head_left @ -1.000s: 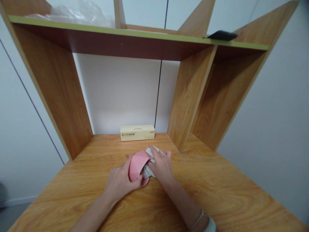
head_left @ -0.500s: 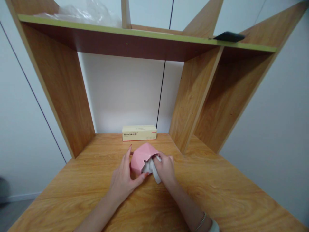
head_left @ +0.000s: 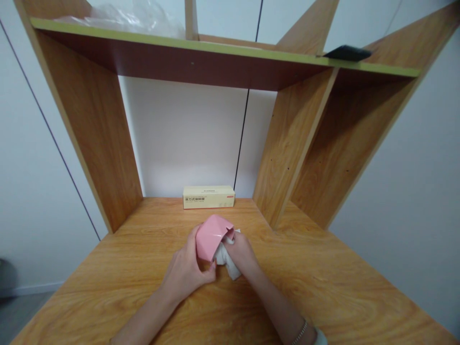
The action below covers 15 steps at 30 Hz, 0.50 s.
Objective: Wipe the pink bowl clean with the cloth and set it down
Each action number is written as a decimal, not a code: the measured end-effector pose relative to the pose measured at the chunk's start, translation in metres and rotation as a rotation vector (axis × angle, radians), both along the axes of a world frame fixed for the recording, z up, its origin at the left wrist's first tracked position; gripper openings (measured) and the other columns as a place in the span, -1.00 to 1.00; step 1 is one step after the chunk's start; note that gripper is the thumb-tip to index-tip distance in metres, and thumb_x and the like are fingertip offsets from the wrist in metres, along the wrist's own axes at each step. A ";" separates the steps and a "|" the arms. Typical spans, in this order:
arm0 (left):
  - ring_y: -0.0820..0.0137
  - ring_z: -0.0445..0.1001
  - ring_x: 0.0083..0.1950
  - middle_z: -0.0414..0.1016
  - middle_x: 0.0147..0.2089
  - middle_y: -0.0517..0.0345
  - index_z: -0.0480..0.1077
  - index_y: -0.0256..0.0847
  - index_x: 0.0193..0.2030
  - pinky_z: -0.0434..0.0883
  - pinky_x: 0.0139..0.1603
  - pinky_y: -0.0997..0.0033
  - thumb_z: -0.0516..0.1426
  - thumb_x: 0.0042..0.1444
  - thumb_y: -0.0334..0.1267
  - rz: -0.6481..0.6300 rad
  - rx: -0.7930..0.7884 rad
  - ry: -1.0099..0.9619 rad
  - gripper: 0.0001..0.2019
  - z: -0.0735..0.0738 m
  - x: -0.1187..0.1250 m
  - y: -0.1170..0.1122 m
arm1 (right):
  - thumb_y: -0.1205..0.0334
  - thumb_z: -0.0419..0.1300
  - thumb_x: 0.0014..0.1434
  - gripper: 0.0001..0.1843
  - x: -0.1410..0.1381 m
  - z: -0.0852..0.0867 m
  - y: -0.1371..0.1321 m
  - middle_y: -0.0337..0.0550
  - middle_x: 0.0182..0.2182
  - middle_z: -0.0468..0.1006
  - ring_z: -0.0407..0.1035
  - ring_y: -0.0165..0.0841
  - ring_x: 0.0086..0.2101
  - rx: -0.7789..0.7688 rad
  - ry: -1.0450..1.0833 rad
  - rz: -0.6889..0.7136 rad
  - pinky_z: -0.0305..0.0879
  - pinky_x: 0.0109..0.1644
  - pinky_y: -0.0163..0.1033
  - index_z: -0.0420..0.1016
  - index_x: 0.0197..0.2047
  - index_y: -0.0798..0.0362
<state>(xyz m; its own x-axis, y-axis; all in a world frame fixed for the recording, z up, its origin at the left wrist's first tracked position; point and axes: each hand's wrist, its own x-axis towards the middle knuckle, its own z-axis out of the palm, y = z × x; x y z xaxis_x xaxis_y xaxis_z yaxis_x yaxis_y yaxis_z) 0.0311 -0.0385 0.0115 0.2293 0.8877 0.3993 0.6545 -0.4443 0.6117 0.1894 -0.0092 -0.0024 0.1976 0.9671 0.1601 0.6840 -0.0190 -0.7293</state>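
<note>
A pink faceted bowl-like container (head_left: 211, 235) is tipped on its side above the desk, its opening turned to the right and towards me. My left hand (head_left: 189, 268) wraps around its left side and lower rim, thumb near the edge. A notch shows in the rim at the upper right. My right hand (head_left: 240, 251) reaches into the opening, fingers closed on a white cloth or tissue (head_left: 226, 263). Part of this cloth hangs out below the rim; the rest, along with my right fingertips, is hidden inside the container.
A cream cling-film box (head_left: 209, 197) stands at the back of the wooden desk (head_left: 316, 287). Wooden side panels rise left and right. Overhead, a shelf (head_left: 223, 50) carries clear plastic bags (head_left: 132, 21) and a dark flat object (head_left: 348, 53).
The pink container has turned in my left hand, so its rim notch moved to the upper right. My left fingers have closed around it. The cloth hangs slightly lower.
</note>
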 end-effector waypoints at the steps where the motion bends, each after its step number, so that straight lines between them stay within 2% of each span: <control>1: 0.19 0.46 -0.18 0.40 -0.04 -0.02 -0.12 -0.17 0.21 0.37 -0.20 0.29 0.11 -0.17 -0.24 0.004 -0.010 0.021 -0.23 0.001 0.000 0.000 | 0.17 0.09 0.00 -0.83 0.001 0.003 -0.002 -0.11 -0.42 0.56 0.39 -0.27 -0.32 0.012 -0.043 -0.011 0.08 -0.28 -0.27 0.47 -0.40 0.03; 4: 0.15 0.45 -0.14 0.40 -0.01 -0.01 -0.12 -0.13 0.23 0.35 -0.15 0.25 0.10 -0.16 -0.23 0.014 -0.029 0.084 -0.23 0.001 0.000 0.000 | 0.22 0.09 0.00 -0.82 0.002 0.011 -0.007 -0.13 -0.40 0.56 0.39 -0.26 -0.30 0.075 -0.204 -0.046 -0.01 -0.21 -0.22 0.47 -0.32 0.00; 8: 0.12 0.45 -0.13 0.43 -0.05 -0.03 -0.08 -0.19 0.22 0.35 -0.16 0.24 0.09 -0.12 -0.16 0.030 -0.046 0.093 -0.27 0.000 0.002 0.002 | 0.21 0.09 0.01 -0.77 0.003 0.015 -0.009 -0.13 -0.40 0.56 0.38 -0.27 -0.31 0.222 -0.381 -0.117 -0.08 -0.19 -0.21 0.45 -0.22 0.00; 12: 0.19 0.44 -0.13 0.43 -0.05 -0.02 0.01 -0.21 0.18 0.35 -0.15 0.29 0.08 -0.11 -0.18 0.048 -0.083 -0.012 -0.34 0.000 0.003 0.005 | 0.20 0.10 0.01 -0.72 0.004 0.013 -0.009 -0.15 -0.43 0.55 0.37 -0.29 -0.33 0.368 -0.388 -0.146 -0.09 -0.19 -0.22 0.42 -0.16 -0.01; 15: 0.20 0.43 -0.11 0.44 -0.07 -0.04 0.13 -0.27 0.12 0.35 -0.12 0.29 0.08 -0.13 -0.21 0.100 -0.153 -0.108 -0.40 0.000 0.002 0.011 | 0.16 0.09 0.02 -0.65 0.005 0.013 -0.009 -0.22 -0.47 0.53 0.36 -0.32 -0.37 0.396 -0.307 -0.138 -0.07 -0.19 -0.23 0.36 -0.08 -0.01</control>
<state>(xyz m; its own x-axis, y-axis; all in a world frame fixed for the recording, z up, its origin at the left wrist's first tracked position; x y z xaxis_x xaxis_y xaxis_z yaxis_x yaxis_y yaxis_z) 0.0331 -0.0275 0.0113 0.1004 0.9560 0.2757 0.6178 -0.2771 0.7359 0.1942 -0.0181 0.0102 0.2055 0.7889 0.5792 0.8781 0.1127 -0.4650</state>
